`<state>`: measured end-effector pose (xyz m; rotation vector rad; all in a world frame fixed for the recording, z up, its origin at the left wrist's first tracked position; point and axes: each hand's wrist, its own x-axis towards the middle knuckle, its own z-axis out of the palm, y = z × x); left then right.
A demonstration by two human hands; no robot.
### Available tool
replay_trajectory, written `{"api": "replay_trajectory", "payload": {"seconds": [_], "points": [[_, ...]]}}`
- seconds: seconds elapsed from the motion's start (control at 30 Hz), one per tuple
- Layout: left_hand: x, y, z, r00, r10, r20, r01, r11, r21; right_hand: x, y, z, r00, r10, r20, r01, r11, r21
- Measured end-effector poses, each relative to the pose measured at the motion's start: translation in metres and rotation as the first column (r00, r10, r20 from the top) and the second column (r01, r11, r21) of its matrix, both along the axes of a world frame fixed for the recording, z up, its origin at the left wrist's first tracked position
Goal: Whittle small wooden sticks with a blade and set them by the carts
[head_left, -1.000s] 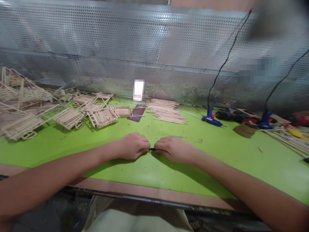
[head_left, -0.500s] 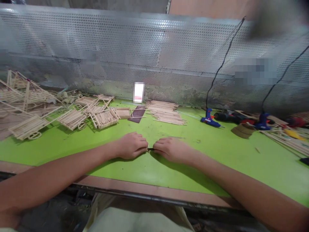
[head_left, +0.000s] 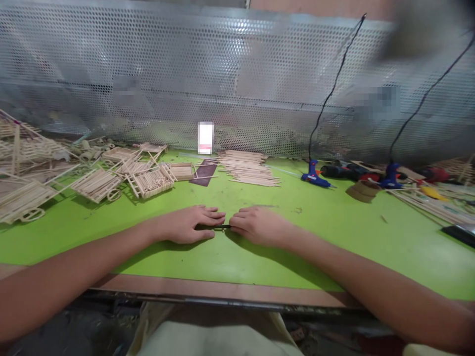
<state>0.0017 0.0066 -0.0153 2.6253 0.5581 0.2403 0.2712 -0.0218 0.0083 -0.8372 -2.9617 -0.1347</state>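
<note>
1. Thin black strip (head_left: 221,226) is held low over the green workbench (head_left: 237,262), between both hands.
2. Narrow pinch is made on it by the left hand (head_left: 181,225); the right hand (head_left: 260,227) is closed up against its other end, grip there cannot be told.
3. Loose wooden sticks (head_left: 248,169) and stick-built carts (head_left: 150,182) are laid beyond; a blue glue gun (head_left: 314,174) is placed to the right.
</note>
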Motion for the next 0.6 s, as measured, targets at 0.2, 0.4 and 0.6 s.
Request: {"api": "replay_trajectory", "payload": {"seconds": [0.2,0.4,0.6], "points": [[-0.002,0.000,0.004,1.000,0.000,-0.001,0.000,1.000,0.024,-0.003,0.001,0.000,1.000,0.014,0.005,-0.014,1.000,0.012],[0.009,0.003,0.008,0.997,0.021,0.070,-0.036,0.976,0.217,-0.002,0.003,-0.002,1.000,0.007,0.011,-0.007,1.000,0.011],[0.011,0.004,0.003,0.996,-0.029,0.089,0.011,0.980,0.199,-0.001,0.003,-0.002,1.000,0.017,-0.012,-0.017,1.000,-0.015]]}}
